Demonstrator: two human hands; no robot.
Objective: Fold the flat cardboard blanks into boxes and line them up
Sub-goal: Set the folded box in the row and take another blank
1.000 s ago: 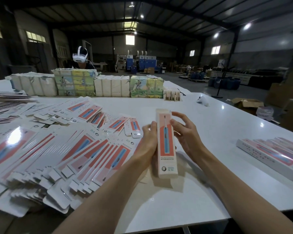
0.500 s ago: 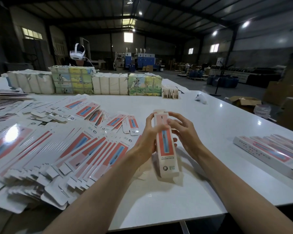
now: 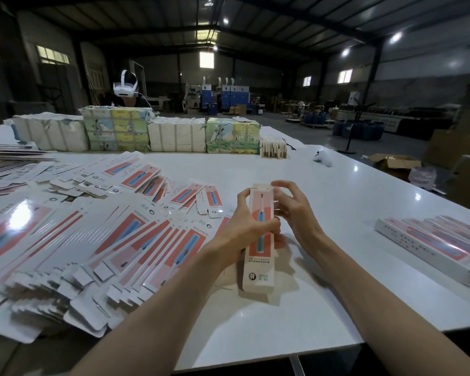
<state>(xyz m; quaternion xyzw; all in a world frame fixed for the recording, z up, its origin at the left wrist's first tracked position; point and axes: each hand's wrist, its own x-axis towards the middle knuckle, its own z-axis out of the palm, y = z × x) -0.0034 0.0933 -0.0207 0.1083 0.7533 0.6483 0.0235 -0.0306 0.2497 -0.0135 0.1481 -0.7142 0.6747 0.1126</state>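
Observation:
A long narrow folded box (image 3: 259, 256) with a red panel and a blue toothbrush picture is held lengthwise above the white table (image 3: 323, 294). My left hand (image 3: 244, 226) grips its left side, thumb across the front. My right hand (image 3: 293, 210) has curled fingers at the box's far end, on the top flap. A wide spread of flat cardboard blanks (image 3: 92, 240) covers the table's left half. Several finished boxes (image 3: 434, 245) lie side by side at the right edge.
Wrapped white and illustrated packs (image 3: 136, 134) line the table's far edge, with a small stack of cards (image 3: 273, 149) beside them. A white controller (image 3: 322, 157) lies far right. A person in a white headset (image 3: 125, 86) sits behind the packs.
The box has been lifted and tilted slightly. My left hand shifted up its side with the thumb over the front, and my right fingers moved to the far end flap.

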